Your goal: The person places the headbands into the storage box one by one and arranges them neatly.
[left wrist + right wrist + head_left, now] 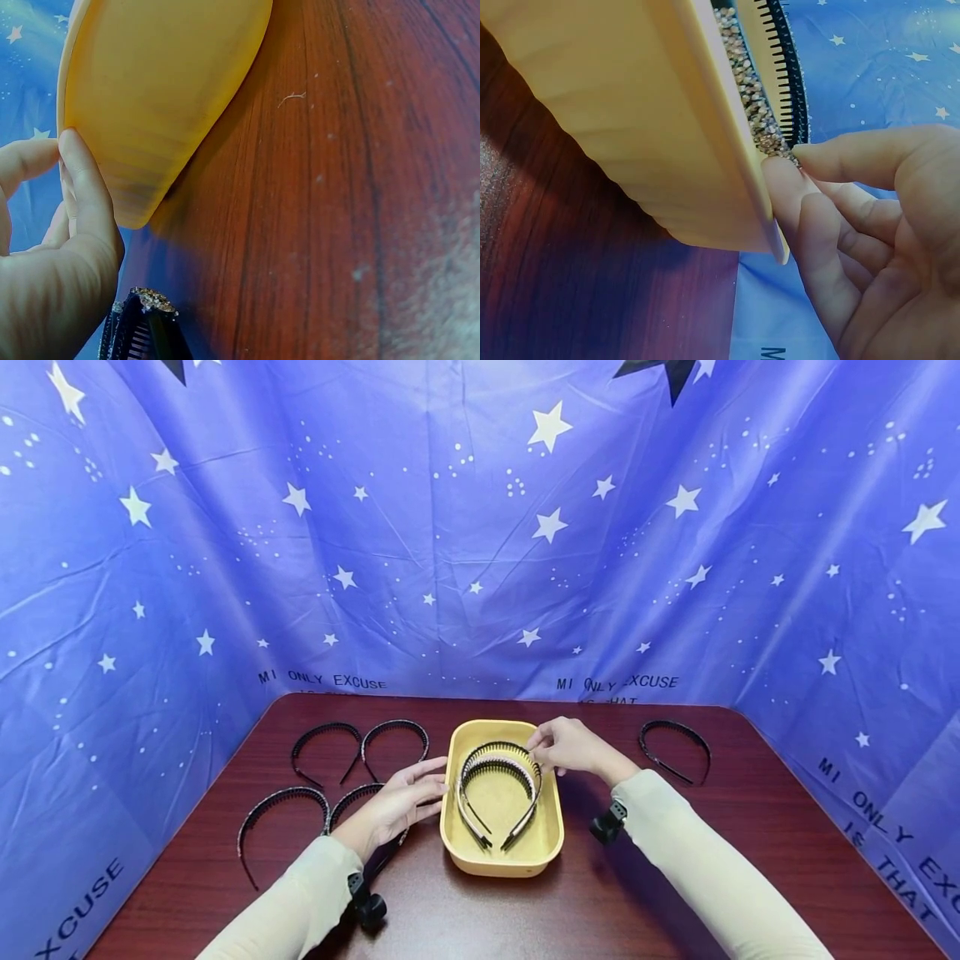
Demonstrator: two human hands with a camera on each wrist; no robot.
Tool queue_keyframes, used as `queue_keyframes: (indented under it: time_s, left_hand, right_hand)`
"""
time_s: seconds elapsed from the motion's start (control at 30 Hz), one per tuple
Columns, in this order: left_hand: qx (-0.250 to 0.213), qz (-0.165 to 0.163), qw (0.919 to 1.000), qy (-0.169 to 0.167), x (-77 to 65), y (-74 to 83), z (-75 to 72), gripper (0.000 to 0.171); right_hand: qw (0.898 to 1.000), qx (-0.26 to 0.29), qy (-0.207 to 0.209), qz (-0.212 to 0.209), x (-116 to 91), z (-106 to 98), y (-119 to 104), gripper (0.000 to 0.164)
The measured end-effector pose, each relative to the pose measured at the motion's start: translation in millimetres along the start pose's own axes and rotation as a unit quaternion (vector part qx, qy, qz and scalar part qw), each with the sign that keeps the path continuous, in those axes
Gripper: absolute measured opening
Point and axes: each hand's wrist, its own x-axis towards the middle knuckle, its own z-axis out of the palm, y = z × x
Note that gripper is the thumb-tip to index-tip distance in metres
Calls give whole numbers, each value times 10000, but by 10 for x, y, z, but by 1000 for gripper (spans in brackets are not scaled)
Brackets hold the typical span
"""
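A yellow rectangular box (pixel 501 868) stands on the table with two toothed headbands inside, one nested in the other. My right hand (pixel 573 747) is over the box's far right rim, pinching the outer headband (pixel 495 746) between thumb and fingers. In the right wrist view, this headband (pixel 746 82) shows a glittery outer face and black teeth. The inner headband (pixel 497 762) has a pale band and black teeth. My left hand (pixel 397 802) reaches to the box's left side, its extended fingers touching the wall near the rim (pixel 63 97).
Several dark headbands lie left of the box: two at the back (pixel 326 727) (pixel 395 724), others nearer (pixel 283 793), one partly hidden under my left hand (pixel 352 795). Another headband (pixel 675 725) lies at the back right. Blue star-printed cloth (pixel 480 527) surrounds the dark red table (pixel 585 893).
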Motion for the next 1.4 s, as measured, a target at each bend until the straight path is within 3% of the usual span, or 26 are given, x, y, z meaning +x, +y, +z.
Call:
queue_keyframes:
  time_s: [0.3,0.87,1.4]
  left_hand:
    - [-31,-20,10000,26,8,-2,-4,62]
    - [-17,-6,10000,-13,8,-8,-9,62]
    - [-57,0,10000,-1,6,-11,-10,63]
  right_hand:
    - [9998,-187,-51,56,47,32,-35,14]
    - [9989,-54,-157,441,80,100,-74,13]
    - [9975,-665,-44,255,119,169,-68,6]
